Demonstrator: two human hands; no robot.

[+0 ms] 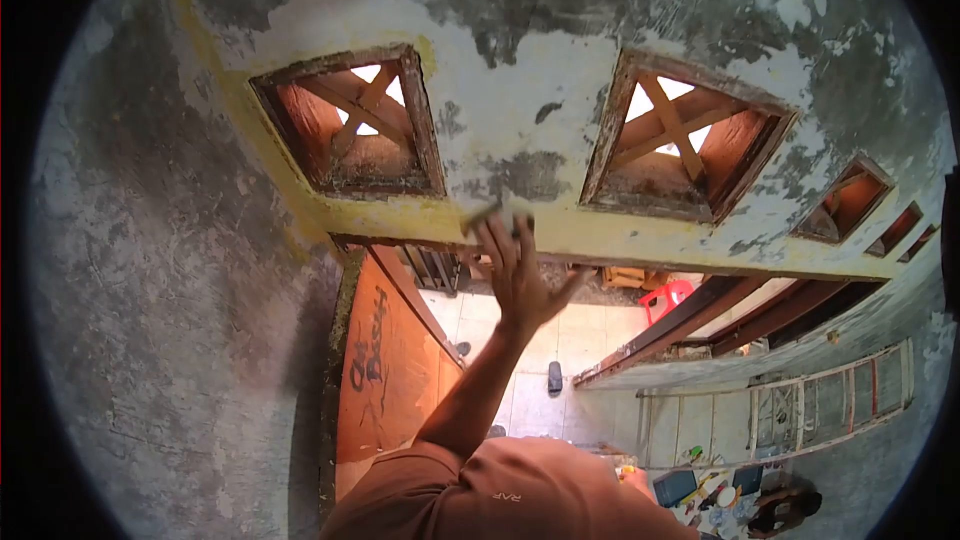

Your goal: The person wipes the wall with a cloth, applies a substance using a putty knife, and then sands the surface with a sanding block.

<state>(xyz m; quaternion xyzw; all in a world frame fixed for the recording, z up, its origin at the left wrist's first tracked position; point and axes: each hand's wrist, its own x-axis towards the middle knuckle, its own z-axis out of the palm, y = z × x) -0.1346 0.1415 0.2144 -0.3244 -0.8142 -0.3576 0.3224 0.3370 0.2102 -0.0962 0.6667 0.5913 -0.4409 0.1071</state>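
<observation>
- The grey pad (492,216) lies flat on the yellowed wall band (640,232) above the doorway (520,360), between two vent openings (360,125). It looks thin, light and pliable, best held by pressing on its back.
- The left hand (520,275) pins it with spread, straight fingers, not clenched round it.
- The arm reaches steeply upward with the thumb splayed sideways; the right hand is out of sight.

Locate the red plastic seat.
The red plastic seat stands right of centre in the head view, on the pale tiled floor beyond the doorway, just below the yellow painted lintel and right of the raised hand.
</observation>
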